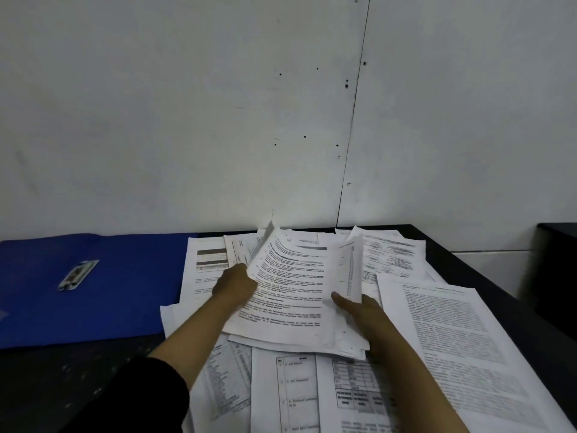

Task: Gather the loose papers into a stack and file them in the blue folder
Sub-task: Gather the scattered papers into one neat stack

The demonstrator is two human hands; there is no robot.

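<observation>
L hand [234, 287] fingers hidden behind papers [290, 295] | R hand [359, 307] grips edge | text blurred

The worktop [93, 370] is set against a wall [187, 104]. At its left rear an open folder [131, 282] is laid flat, with a clip [78, 275] on its inner face. To the right of the folder, loose papers [452, 332] are spread over the worktop, overlapping one another. A bundle of sheets [290, 295] is raised above them, between the left hand [234, 285] and the right hand [359, 307].
</observation>
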